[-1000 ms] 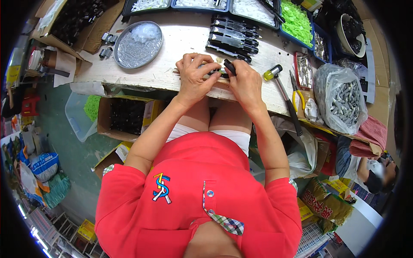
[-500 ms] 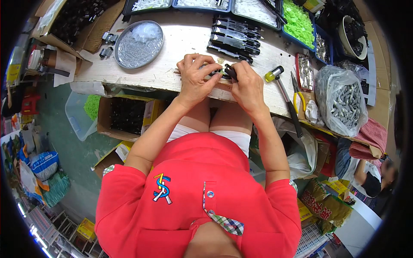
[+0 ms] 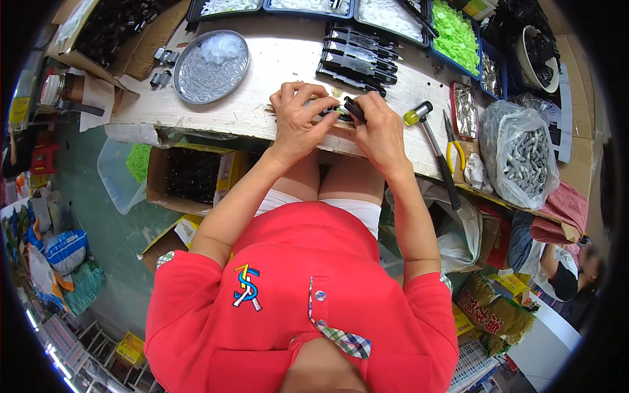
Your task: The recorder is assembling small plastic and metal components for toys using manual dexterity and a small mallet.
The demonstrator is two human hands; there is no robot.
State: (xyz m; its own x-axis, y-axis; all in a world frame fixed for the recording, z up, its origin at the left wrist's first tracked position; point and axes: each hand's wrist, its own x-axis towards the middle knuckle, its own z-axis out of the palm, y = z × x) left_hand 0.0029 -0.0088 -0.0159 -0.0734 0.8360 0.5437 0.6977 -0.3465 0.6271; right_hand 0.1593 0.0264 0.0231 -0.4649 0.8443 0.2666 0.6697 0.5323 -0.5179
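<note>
At the front edge of the white workbench [image 3: 275, 62], both my hands meet over a small black part [image 3: 354, 109] with a bit of bright green beside it. My left hand [image 3: 301, 116] is closed, thumb and fingertips pinched at the left end of the work; what lies under the fingers is mostly hidden. My right hand [image 3: 378, 128] grips the black part between thumb and fingers. Just beyond my hands lies a row of long black assemblies with metal plates [image 3: 359, 59]. To the right rests a mallet [image 3: 438, 150] with a yellow-and-black head.
A round grey dish [image 3: 211, 78] with clear grease-like stuff stands left. Trays of white parts and a tray of green parts [image 3: 454, 39] line the back. Pliers [image 3: 453, 147] and a plastic bag of grey metal parts [image 3: 524, 157] lie right. An open carton [image 3: 190, 175] sits below the bench.
My right hand has shifted very slightly, and the black part in it has tilted a little. My left hand stays in place.
</note>
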